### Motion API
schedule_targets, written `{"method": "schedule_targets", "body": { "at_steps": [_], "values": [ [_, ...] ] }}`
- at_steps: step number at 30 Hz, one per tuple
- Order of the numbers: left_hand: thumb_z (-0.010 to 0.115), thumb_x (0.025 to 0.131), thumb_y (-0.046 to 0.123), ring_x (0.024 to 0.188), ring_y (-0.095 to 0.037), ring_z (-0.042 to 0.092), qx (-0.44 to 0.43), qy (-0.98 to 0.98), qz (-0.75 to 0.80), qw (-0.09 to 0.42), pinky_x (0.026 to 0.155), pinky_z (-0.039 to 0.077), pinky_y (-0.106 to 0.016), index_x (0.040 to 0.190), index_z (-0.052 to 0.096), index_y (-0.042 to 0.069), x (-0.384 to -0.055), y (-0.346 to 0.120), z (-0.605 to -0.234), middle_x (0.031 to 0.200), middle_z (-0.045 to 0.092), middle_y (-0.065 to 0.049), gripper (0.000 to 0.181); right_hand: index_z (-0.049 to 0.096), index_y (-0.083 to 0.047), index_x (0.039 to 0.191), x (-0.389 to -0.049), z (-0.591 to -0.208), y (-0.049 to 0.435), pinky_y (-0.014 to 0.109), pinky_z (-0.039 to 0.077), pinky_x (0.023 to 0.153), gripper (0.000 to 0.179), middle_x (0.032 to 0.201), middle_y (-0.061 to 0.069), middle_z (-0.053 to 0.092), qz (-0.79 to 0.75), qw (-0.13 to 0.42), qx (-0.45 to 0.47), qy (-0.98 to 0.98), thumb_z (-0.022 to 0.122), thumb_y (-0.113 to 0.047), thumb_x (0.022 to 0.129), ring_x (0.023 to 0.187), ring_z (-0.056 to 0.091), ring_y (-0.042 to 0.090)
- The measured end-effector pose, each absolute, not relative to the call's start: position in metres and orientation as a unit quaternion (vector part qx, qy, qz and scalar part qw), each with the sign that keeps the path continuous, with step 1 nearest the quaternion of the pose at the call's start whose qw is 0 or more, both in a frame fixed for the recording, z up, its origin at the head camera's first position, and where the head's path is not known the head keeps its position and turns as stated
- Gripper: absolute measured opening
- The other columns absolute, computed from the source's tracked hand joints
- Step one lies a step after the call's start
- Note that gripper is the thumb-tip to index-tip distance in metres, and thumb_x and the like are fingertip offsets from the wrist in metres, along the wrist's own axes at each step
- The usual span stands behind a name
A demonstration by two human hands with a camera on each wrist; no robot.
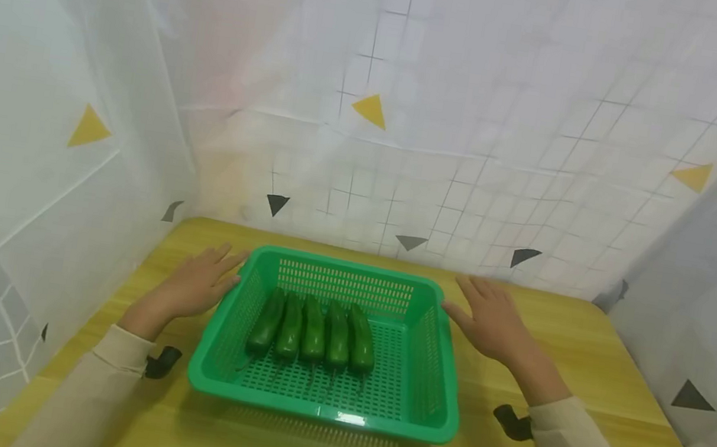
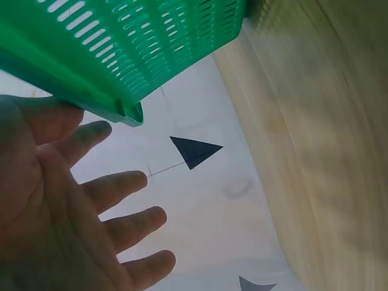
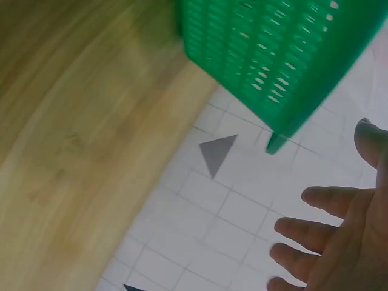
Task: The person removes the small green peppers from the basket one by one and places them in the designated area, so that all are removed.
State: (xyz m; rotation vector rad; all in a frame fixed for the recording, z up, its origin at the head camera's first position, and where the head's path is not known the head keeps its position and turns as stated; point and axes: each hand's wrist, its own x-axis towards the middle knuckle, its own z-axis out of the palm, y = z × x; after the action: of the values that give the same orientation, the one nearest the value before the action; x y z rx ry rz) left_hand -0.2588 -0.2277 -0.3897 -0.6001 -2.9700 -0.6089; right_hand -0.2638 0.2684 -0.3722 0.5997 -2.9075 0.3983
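A green plastic basket [image 1: 330, 416] with slotted walls stands on the wooden table, wider than it is deep. Inside it several dark green chili peppers [image 1: 314, 331] lie side by side in a row toward the left, stems pointing at the near edge. My left hand [image 1: 196, 284] is at the basket's left rim with fingers spread; in the left wrist view its thumb [image 2: 54, 121] is right at the rim's underside. At the right rim my right hand [image 1: 488, 324] has its fingers extended, and in the right wrist view a gap shows between them and the basket [image 3: 260, 60].
The wooden table [image 1: 545, 321] runs back to a white sheet wall [image 1: 505, 83] with grid lines and yellow and dark triangles. Similar sheets close in the left and right sides. A dark wrist-worn device [image 1: 512, 423] sits under each forearm.
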Motion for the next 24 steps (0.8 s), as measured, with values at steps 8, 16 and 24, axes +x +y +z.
{"method": "schedule_targets", "body": {
  "at_steps": [8,16,24],
  "values": [
    [0.043,0.11,0.021,0.139,-0.063,0.022,-0.213,-0.948,-0.231,0.045,0.108,0.019,-0.075,0.155,0.039,0.0,-0.259,-0.228,-0.398,0.155,0.027,-0.037,0.05,0.033,0.006,0.155,-0.265,-0.358,0.259,0.064,0.025,0.113,0.07,0.155,0.031,0.035,0.166,0.038,0.203,-0.964,0.046,-0.044,0.108,0.142,0.03,0.051],
    [0.037,0.111,0.016,0.143,-0.055,0.023,-0.222,-0.939,-0.261,0.017,0.113,0.02,-0.069,0.154,0.037,-0.004,-0.26,-0.223,-0.4,0.156,0.028,-0.036,0.047,0.033,0.006,0.155,-0.263,-0.346,0.254,0.063,0.027,0.113,0.069,0.154,0.029,0.037,0.169,0.006,0.217,-0.961,0.054,-0.039,0.106,0.141,0.033,0.05],
    [0.031,0.112,0.017,0.143,-0.051,0.03,-0.231,-0.911,-0.342,-0.009,0.113,0.026,-0.065,0.156,0.032,-0.004,-0.261,-0.228,-0.403,0.156,0.035,-0.028,0.049,0.037,0.004,0.154,-0.268,-0.336,0.241,0.061,0.028,0.113,0.065,0.153,0.028,0.04,0.166,-0.005,0.225,-0.96,0.054,-0.037,0.106,0.141,0.036,0.048]
  ]
}}
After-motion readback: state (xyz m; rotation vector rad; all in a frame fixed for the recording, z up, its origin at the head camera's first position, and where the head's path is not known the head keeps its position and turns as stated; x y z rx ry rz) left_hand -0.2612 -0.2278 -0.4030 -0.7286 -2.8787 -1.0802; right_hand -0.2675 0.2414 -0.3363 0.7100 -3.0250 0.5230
